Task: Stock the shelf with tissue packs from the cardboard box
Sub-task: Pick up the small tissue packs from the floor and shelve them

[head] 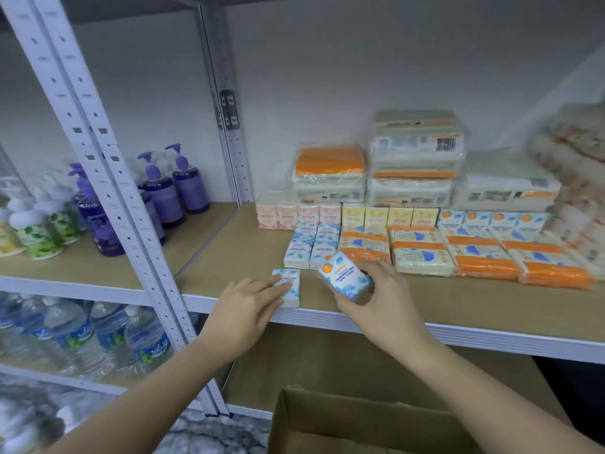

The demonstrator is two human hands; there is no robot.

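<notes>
Blue-and-white mini tissue pack (345, 277), tilted, pinched in right hand (376, 299) just above shelf board (425, 306). Second mini tissue pack (288, 287) flat near shelf edge, left hand (244, 309) spread, fingertips resting on it. Blue pack stack (311, 245) just behind. Cardboard box (343, 424) below. Advice: level the held pack, set it square beside the second, slide both back against the stack.

We see only the back corner of the cardboard box (343, 424); the bottom edge cuts off the rest, so its contents stay hidden. The right hand (376, 299) covers the lower end of its tissue pack (345, 277). Just left of that pack, fingers of the left hand (242, 306) hide part of a second pack (289, 288). Far right of it, the wrapped bundles (576, 178) blur past reading and run off the edge.
</notes>
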